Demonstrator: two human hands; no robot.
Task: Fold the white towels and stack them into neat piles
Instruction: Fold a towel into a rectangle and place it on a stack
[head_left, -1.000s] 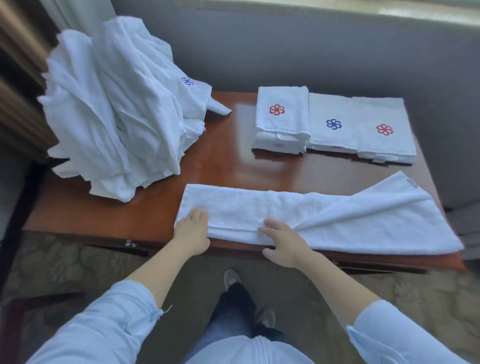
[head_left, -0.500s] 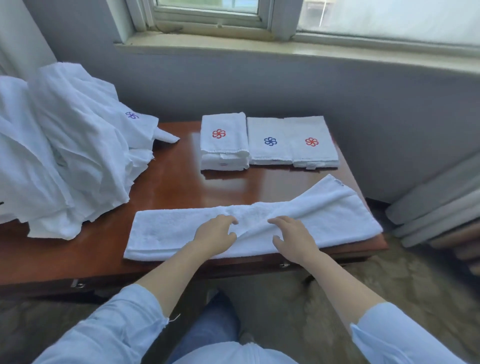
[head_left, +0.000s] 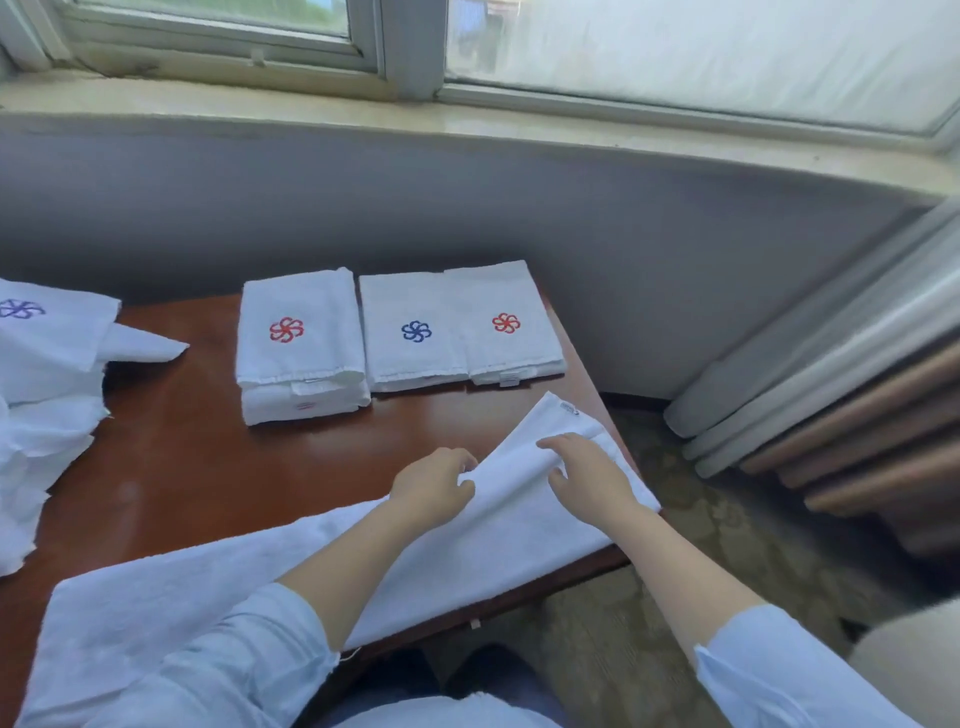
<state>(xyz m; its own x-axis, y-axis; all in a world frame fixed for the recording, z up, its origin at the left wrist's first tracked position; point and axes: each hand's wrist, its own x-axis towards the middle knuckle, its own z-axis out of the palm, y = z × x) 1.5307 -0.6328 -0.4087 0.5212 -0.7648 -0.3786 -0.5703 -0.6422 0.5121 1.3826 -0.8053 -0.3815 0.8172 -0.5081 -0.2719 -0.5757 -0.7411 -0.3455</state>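
Towel (head_left: 509, 525) lies as a long strip along your near table (head_left: 208, 467) edge, its right end under both hands. Your left hand (head_left: 431, 491) looks to be pinching a raised fold, but it's blurry. Your right hand (head_left: 589, 478) lies flat, fingers spread, just beside the table's right edge. Bare wood separates the strip from the folded stacks (head_left: 301, 343).

No words or numbers are showing, only stitched emblems.
A red pinwheel emblem (head_left: 286, 329) is sitting on the left folded pile (head_left: 311, 400), a blue emblem (head_left: 416, 331) on the middle folded towel (head_left: 410, 364) and a second red emblem (head_left: 506, 322) on the right folded towel (head_left: 524, 353), all at the far side; a purple emblem (head_left: 21, 308) is showing on the loose heap (head_left: 47, 364) at the left. A sewn tag (head_left: 508, 381) on the right folded towel's near edge and a corner tag (head_left: 569, 408) on the long towel (head_left: 493, 530) are showing no legible print (too small).
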